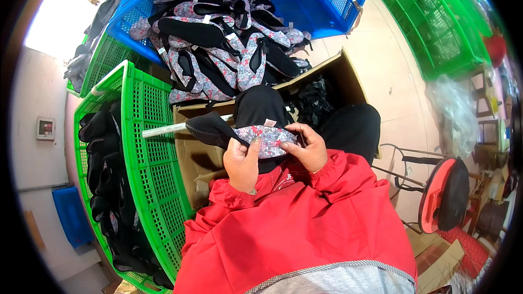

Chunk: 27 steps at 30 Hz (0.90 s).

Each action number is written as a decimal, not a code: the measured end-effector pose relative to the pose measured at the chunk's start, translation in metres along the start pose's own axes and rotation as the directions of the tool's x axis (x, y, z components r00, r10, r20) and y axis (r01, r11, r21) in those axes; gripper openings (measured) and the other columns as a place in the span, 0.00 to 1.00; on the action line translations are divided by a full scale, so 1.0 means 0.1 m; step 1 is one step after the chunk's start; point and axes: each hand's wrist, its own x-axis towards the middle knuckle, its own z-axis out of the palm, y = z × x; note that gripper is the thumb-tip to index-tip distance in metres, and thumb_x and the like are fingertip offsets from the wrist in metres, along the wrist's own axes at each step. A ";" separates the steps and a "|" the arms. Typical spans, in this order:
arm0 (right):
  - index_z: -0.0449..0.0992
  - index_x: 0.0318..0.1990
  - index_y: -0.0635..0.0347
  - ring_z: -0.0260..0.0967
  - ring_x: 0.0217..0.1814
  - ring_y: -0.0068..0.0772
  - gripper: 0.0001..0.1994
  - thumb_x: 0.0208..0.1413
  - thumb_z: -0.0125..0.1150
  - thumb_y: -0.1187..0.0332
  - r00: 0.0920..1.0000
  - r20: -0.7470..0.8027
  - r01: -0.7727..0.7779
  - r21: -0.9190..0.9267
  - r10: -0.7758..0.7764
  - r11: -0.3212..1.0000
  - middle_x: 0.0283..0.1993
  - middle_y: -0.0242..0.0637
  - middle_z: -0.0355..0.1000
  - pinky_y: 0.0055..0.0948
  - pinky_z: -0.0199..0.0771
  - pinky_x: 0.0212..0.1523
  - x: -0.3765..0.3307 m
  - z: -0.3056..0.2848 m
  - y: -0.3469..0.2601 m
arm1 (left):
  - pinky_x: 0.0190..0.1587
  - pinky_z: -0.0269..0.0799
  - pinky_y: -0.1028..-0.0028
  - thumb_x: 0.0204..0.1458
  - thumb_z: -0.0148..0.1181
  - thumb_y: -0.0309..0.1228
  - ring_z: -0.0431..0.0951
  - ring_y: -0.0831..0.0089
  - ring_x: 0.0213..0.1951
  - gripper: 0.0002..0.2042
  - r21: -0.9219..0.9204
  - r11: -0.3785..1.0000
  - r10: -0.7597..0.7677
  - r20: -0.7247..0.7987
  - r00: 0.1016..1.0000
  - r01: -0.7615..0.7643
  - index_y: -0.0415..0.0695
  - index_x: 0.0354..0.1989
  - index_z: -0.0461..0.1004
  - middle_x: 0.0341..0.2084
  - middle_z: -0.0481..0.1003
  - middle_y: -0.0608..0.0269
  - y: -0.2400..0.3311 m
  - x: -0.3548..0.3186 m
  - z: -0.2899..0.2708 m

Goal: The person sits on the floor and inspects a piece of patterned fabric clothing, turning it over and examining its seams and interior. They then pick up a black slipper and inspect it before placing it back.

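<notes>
Over my lap I hold a soft cloth shoe with a floral print in grey, pink and red. A small pale tag stands up from its upper edge, and a black end sticks out to the left. My left hand pinches the floral part near the black end, thumb on top. The right end is gripped between the thumb and fingers of my right hand. Just beyond, a large pile of similar floral and black shoes spills from a blue crate.
At my left stands a green crate full of dark shoes. An open cardboard box lies under my hands, with black scraps in its far part and a white rod across it. A red-and-black round stool is at right.
</notes>
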 end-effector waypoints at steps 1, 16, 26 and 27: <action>0.75 0.49 0.63 0.67 0.37 0.16 0.20 0.47 0.72 0.74 0.999 -0.021 0.033 -0.001 -0.033 0.999 0.37 0.28 0.73 0.17 0.68 0.37 0.01 0.01 0.02 | 0.41 0.74 0.78 0.59 0.56 0.22 0.78 0.78 0.37 0.09 -0.025 1.000 0.008 -0.003 1.000 -0.008 0.34 0.47 0.69 0.37 0.77 0.59 0.03 0.00 0.04; 0.76 0.31 0.62 0.67 0.28 0.24 0.04 0.53 0.65 0.73 0.965 -0.102 0.188 -0.374 -0.241 0.908 0.28 0.31 0.72 0.22 0.66 0.34 0.10 0.05 -0.10 | 0.36 0.71 0.81 0.58 0.56 0.21 0.75 0.83 0.34 0.08 0.084 0.995 0.058 0.020 0.998 -0.060 0.35 0.45 0.69 0.34 0.77 0.64 -0.04 -0.02 0.05; 0.74 0.33 0.61 0.65 0.34 0.15 0.06 0.58 0.63 0.69 0.986 -0.093 -0.134 0.082 0.141 0.988 0.32 0.27 0.73 0.19 0.66 0.38 0.26 -0.15 -0.15 | 0.29 0.64 0.83 0.57 0.57 0.20 0.69 0.88 0.28 0.08 0.062 0.997 0.046 0.013 0.999 -0.047 0.37 0.44 0.69 0.30 0.75 0.68 -0.09 0.01 0.02; 0.74 0.33 0.61 0.66 0.34 0.15 0.06 0.58 0.63 0.69 0.984 -0.087 -0.146 0.081 0.153 0.986 0.32 0.27 0.73 0.19 0.66 0.39 0.26 -0.16 -0.16 | 0.29 0.64 0.83 0.57 0.58 0.20 0.69 0.88 0.28 0.08 0.041 0.998 0.045 0.007 0.999 -0.045 0.37 0.44 0.69 0.30 0.75 0.68 -0.08 0.01 0.04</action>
